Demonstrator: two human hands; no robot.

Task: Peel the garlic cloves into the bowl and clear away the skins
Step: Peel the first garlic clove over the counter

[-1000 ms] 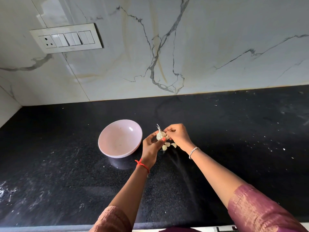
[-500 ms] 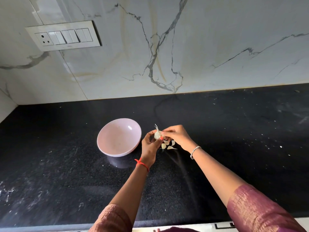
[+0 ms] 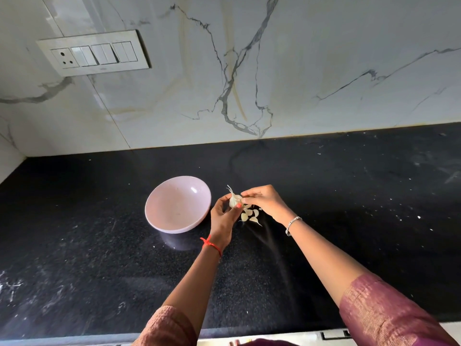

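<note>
Gripping garlic bulb point(image 3: 234, 199) above counter point(image 3: 99, 245), just right of bowl point(image 3: 174, 208): left hand point(image 3: 223, 216) curls round it, right hand point(image 3: 265, 201) pinches its side. Beneath, loose pieces point(image 3: 249, 216) little changed since last second. Bowl shows no cloves; peeling judged barely begun.

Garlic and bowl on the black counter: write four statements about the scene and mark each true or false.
1. The pink bowl holds peeled cloves. False: no cloves show in it.
2. The left hand and right hand both hold the garlic bulb. True.
3. Pale garlic pieces lie on the counter right of the bowl. True.
4. The switch panel is on the wall at the right. False: it sits at the upper left.
</note>
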